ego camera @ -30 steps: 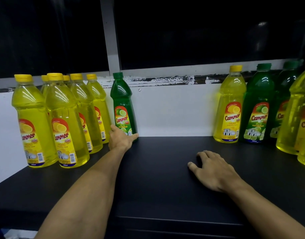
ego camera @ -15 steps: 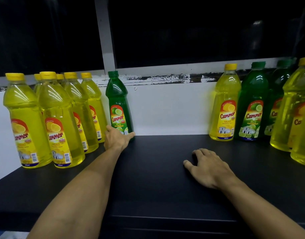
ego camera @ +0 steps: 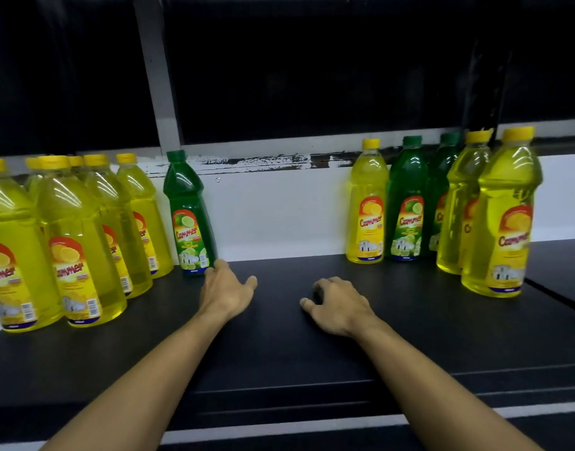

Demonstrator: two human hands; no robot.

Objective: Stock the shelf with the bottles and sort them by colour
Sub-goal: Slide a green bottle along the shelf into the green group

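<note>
Green Cammer bottle (ego camera: 189,212) with green cap and lime label, upright at the back of the black shelf (ego camera: 279,349), just right of the yellow Cammer bottles (ego camera: 74,242). Left hand (ego camera: 225,289) loosely spread, fingertips touching the green bottle's base, gripping nothing. Right hand (ego camera: 339,305) resting on the shelf, fingers loosely curled, holding nothing. Mixed yellow and green bottles (ego camera: 406,203) grouped far right.

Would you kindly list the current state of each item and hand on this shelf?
Lone green bottle: upright, capped, beside the yellow group.
Left yellow bottles: upright, capped.
Right bottles: upright, colours mixed.
Left hand: fingers touching the lone green bottle's base.
Right hand: resting on the shelf, holding nothing.
</note>
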